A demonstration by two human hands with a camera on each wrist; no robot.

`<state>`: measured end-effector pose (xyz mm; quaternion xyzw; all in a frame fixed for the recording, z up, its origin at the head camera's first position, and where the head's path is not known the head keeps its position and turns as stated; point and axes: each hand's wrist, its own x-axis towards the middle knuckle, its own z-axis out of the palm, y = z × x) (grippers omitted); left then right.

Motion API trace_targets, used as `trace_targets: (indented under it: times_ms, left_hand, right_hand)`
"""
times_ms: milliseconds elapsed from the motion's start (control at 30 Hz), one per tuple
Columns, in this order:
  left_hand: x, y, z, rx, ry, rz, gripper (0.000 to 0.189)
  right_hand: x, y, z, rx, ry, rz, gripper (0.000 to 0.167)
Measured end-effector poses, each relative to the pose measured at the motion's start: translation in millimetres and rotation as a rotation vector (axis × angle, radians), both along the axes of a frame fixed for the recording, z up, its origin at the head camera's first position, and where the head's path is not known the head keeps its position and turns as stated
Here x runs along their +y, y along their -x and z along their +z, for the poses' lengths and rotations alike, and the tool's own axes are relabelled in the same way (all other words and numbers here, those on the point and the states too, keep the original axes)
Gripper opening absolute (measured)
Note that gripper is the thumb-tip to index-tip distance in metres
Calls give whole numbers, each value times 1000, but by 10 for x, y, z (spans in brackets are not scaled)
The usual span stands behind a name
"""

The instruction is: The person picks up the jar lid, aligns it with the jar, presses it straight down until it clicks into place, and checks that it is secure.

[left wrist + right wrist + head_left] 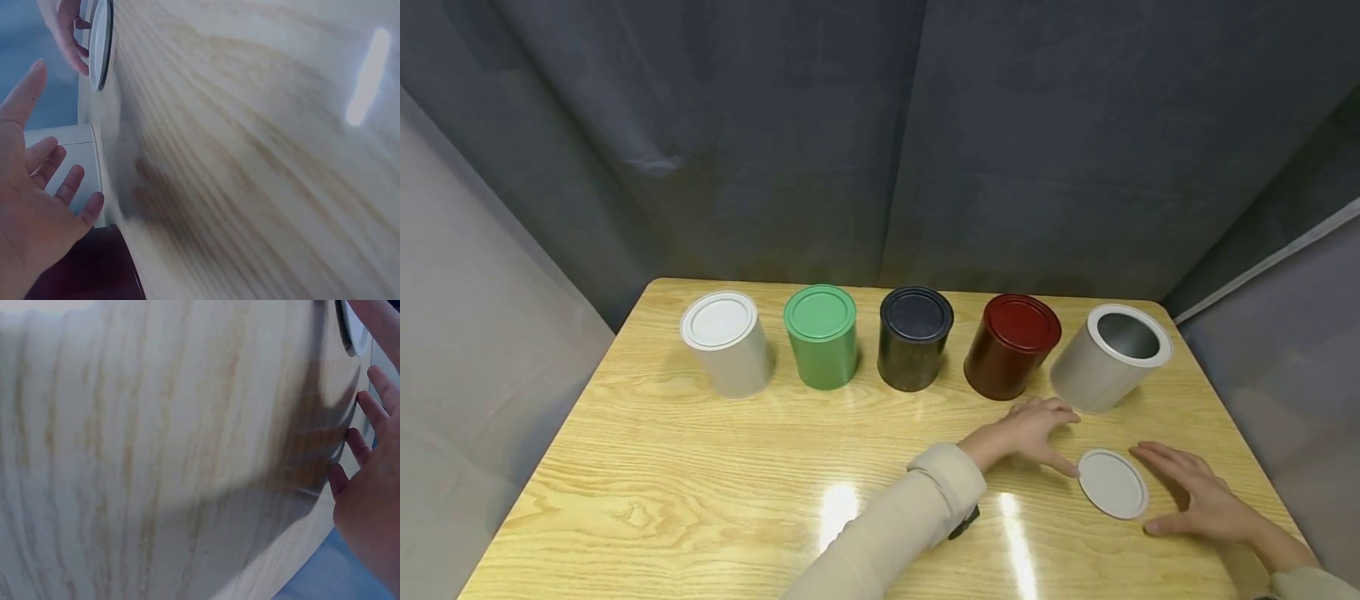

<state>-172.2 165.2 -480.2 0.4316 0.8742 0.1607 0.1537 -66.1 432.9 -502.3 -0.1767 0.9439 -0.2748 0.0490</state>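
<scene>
A round white lid (1113,484) lies flat on the table between my two hands. My left hand (1032,434) is spread to the left of it, thumb tip right at the lid's edge in the head view. On the other side my right hand (1202,497) hovers with loosely bent fingers, holding nothing. Behind the lid stands an open white can (1086,371) with a grey inside, close to my left fingertips. In the left wrist view, the left palm (37,212) shows bare, with the lid (100,47) beyond it.
Along the back of the wooden table (700,492) stand lidded cans: a white can (737,358), a green can (826,354), a black can (912,354) and a dark red can (1003,358). Dark curtains (775,150) hang behind, and grey panels flank both sides.
</scene>
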Motion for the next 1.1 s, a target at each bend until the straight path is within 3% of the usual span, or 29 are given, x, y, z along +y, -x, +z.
trace_targets:
  times_ms: [333, 633, 1100]
  left_hand:
    - [98, -96, -78, -34, 94, 21, 87]
    - [79, -126, -131, -11, 128, 41, 87]
    - [206, -211, -184, 71, 273, 91, 84]
  right_hand:
    - [-33, -36, -33, 23, -62, 2, 95]
    - [-108, -36, -23, 50, -77, 8, 95]
    - [-124, -7, -76, 81, -124, -8, 95]
